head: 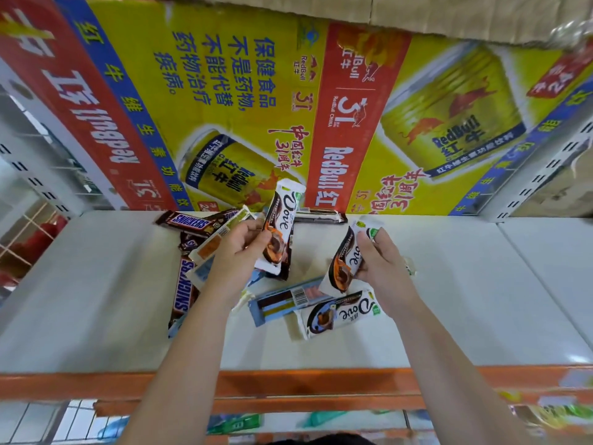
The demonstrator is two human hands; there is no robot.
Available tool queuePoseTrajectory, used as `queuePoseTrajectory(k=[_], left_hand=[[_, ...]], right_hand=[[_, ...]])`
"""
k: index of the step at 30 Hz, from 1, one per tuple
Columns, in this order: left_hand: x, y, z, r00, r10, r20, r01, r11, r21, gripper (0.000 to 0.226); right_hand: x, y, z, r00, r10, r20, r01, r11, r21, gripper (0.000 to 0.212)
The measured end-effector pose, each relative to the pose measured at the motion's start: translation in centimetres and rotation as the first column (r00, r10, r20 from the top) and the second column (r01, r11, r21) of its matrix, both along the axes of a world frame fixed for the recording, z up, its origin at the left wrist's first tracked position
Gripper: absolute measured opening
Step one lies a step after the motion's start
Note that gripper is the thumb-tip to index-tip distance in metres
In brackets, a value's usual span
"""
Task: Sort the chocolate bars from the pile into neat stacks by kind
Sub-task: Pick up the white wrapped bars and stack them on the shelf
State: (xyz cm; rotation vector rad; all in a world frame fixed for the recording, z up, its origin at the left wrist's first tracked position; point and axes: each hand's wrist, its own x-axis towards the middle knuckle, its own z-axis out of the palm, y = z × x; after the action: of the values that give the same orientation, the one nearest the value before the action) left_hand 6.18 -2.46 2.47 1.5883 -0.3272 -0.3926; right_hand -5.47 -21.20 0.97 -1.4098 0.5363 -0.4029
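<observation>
My left hand (pixel 239 252) grips a white Dove bar (pixel 281 224) held upright above the pile, with a dark bar behind it. My right hand (pixel 383 268) pinches a second white Dove bar (pixel 348 261), tilted, just above the shelf. A third Dove bar (pixel 340 313) lies flat below it, beside a light blue bar (pixel 285 301) turned barcode up. Brown Snickers bars (pixel 189 221) (pixel 183 290) and an orange-backed bar (pixel 213 240) lie jumbled at the left of the pile. Another dark bar (pixel 321 216) rests against the back.
The bars lie on a white shelf (pixel 112 284) with an orange front rail (pixel 288 385). A big yellow and red Red Bull carton (pixel 256 91) stands right behind the pile. White slotted uprights (pixel 545 168) flank the bay. Green packs show on the shelf below.
</observation>
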Motion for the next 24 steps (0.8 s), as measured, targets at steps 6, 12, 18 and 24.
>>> queuePoseTrajectory(k=[6,12,18,24], left_hand=[[-1.0,-1.4,-0.6,0.968,-0.176,-0.181,0.156,0.980,-0.120,0.037],[-3.4,-4.6,-1.0,0.912,-0.351,-0.212,0.327,0.935,-0.137,0.033],[-7.3,-9.3,-1.4,0.834,-0.487,-0.258,0.478,0.872,-0.100,0.021],[-12.6,-15.9,-1.1,0.770,-0.589,-0.247,0.596,0.801,-0.053,0.031]], right_hand=[[-0.7,-0.2,0.6,0.987,0.030,-0.160,-0.016,0.996,0.091,0.058],[-3.0,-0.4,1.8,0.997,0.049,-0.061,-0.050,0.999,-0.009,0.029],[-7.6,-2.5,2.2,0.999,-0.009,-0.034,0.008,0.999,-0.040,0.027],[-14.6,-7.1,2.0,0.999,-0.049,-0.025,0.048,0.999,-0.014,0.034]])
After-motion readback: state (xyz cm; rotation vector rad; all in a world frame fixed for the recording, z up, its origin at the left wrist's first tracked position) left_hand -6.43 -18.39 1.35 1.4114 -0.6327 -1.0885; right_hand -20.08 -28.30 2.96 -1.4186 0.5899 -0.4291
